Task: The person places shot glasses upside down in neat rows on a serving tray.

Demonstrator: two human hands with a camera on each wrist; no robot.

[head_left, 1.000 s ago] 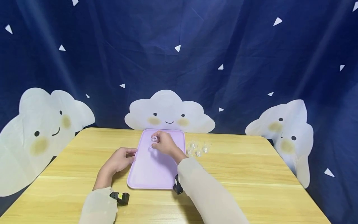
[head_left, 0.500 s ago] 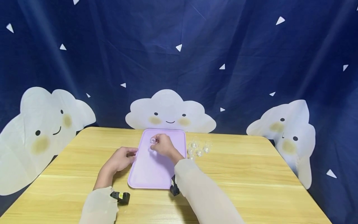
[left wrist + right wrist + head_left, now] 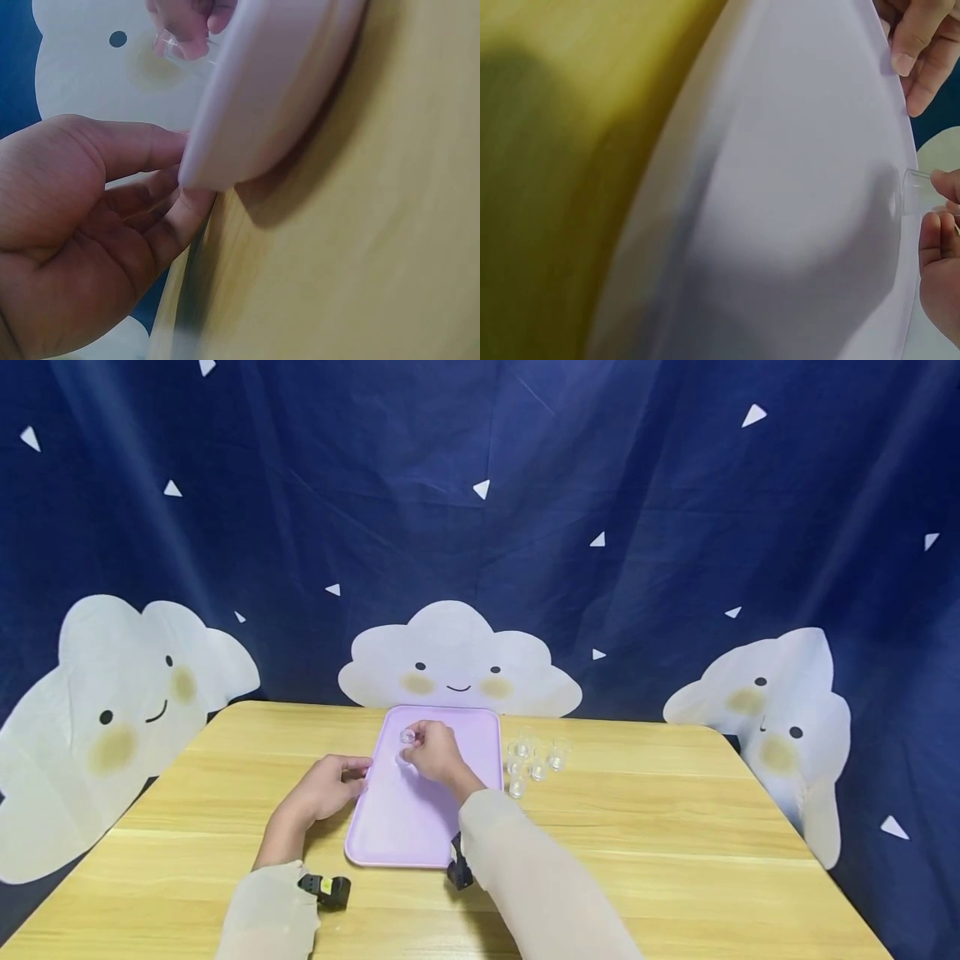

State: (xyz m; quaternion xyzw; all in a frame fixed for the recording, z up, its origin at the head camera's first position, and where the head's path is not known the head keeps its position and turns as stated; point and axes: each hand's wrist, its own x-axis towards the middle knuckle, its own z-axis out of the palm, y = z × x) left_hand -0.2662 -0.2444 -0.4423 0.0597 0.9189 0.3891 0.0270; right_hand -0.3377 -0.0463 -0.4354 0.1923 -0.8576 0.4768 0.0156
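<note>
My right hand (image 3: pixel 437 753) pinches a small clear shot glass (image 3: pixel 407 737) over the far left part of a lilac tray (image 3: pixel 405 827). The glass is held with its thick base up and its open end close over the tray; in the right wrist view the shot glass (image 3: pixel 913 193) shows between thumb and fingertips. At the tray's left edge is my left hand (image 3: pixel 327 787). In the left wrist view the left hand (image 3: pixel 82 217) grips the tray rim (image 3: pixel 217 112), one finger against its upper edge and another below.
Several clear shot glasses (image 3: pixel 538 766) stand close together on the wooden table (image 3: pixel 637 827), just right of the tray. Behind the table hangs a dark blue curtain (image 3: pixel 480 552) with white clouds. Black wrist cameras (image 3: pixel 326 891) sit at both sleeves.
My right hand and the shot glass have shifted slightly left and nearer. The right sleeve has moved left, uncovering a near shot glass on the table. The left hand stays at the tray edge.
</note>
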